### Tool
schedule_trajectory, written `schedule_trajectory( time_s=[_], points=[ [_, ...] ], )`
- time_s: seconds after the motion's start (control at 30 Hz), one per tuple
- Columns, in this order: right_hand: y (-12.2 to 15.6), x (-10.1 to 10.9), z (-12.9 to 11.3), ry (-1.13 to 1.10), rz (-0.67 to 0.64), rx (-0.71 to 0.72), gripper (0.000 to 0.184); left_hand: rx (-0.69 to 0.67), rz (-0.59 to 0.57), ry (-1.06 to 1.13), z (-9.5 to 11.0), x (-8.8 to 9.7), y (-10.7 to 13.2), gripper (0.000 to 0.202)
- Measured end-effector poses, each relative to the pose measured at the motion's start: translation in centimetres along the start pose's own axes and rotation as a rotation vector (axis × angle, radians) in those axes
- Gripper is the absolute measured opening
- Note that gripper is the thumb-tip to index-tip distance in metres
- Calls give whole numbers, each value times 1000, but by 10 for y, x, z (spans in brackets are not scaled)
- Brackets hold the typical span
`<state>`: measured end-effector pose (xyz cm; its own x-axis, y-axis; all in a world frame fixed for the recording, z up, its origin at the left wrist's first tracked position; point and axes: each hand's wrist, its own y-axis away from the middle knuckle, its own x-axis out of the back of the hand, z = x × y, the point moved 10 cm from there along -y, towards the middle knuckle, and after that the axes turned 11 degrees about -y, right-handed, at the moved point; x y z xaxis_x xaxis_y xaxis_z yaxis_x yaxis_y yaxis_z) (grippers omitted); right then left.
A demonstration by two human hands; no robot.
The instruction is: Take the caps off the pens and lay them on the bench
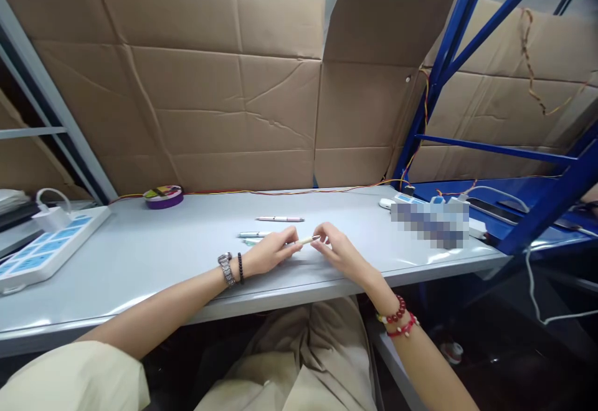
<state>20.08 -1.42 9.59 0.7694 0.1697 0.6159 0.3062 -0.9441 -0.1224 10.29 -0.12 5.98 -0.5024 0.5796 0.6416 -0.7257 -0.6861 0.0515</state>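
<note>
Here, above the near part of the desk (200,227), we hold a pale pen (306,240) with the fingers of our left hand (270,251) clamped on its left end; those of our right hand (344,254) curl at its right tip, and whether they grip it we cannot tell. Beyond lies a pinkish pen (280,219); far left, a purple roll (163,199).

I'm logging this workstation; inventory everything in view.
Held pen: 1, whitish, centre
Loose pens: apparently 3, pale, nearby
Roll: 1, purple, back left
Power strip: 1, white-blue, left
Blurred clutter: uncountable, mixed, right
Wires: several, red-yellow, back
Table: 1, pale grey, foreground
Cardboard: several, brown, behind
Frame bars: several, blue right, grey left
Watch: 1, silver, left wrist
Bracelets: 3, black left, red right
Trousers: 1, tan, bottom
Left hand: 1, on pen
Right hand: 1, at pen tip
</note>
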Motion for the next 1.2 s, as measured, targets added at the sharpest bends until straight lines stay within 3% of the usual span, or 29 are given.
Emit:
schedule_trajectory(
  time_s=[0.17,0.3,0.47,0.7,0.83,0.97,1.2],
  points=[
    [2,-3,21,-1,34,-150,45,-35,88,-144,-4,8,-3,24],
    [1,-4,20,-63,17,-171,40,-54,113,-170,-5,12,-4,26],
    [0,1,15,-150,-21,-141,15,-70,103,-184,-4,13,-5,29],
    [2,-4,22,-163,-2,-182,32,-71,83,-218,-5,10,-5,28],
    [0,3,19,-197,53,-152,16,-76,68,-241,-5,10,-6,31],
    [0,8,17,-209,89,-118,13,-86,51,-263,-4,9,-6,34],
    [2,-2,25,-194,25,-186,24,-107,34,-318,-2,4,-4,33]
  ],
)
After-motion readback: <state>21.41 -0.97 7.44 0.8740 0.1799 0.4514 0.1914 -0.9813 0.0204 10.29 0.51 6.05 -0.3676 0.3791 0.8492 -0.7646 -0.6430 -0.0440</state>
